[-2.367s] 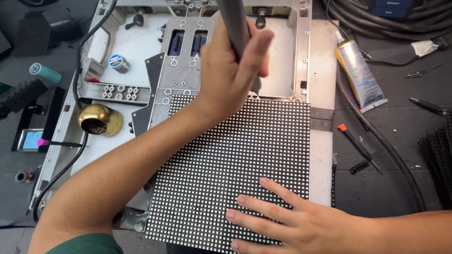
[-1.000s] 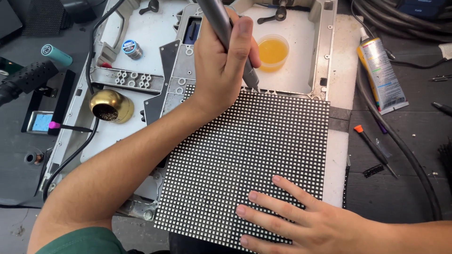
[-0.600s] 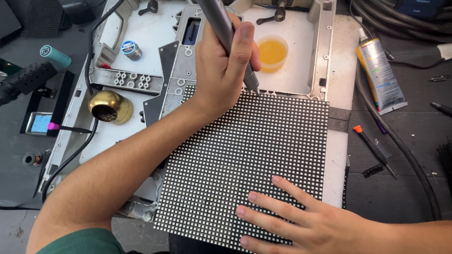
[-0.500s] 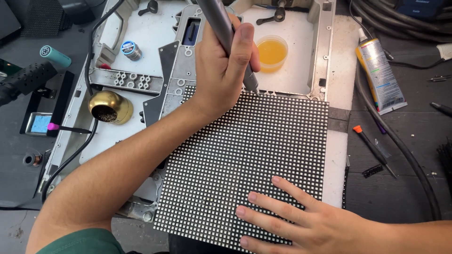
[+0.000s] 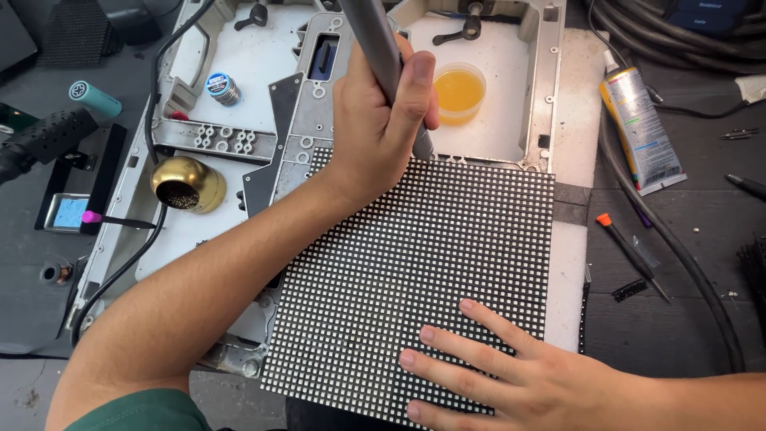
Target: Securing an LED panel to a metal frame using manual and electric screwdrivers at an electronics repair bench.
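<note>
Left hand grips a tool at the panel's far edge; right hand lies flat on the panel.

The square black panel of small white dots [image 5: 415, 279] lies flat on the pale grey metal frame [image 5: 550, 96], one corner nearest the camera. The left hand [image 5: 379, 128] is curled tight around the grey cylindrical tool [image 5: 375, 40], whose long axis tilts from the upper left down to the right, its tip (partly hidden by the thumb) at the panel's far edge. The right hand [image 5: 519, 375] rests fully open, fingers spread, palm down on the panel's near right corner. The small round cup of orange liquid [image 5: 459, 89] sits just beyond the tool's tip.
</note>
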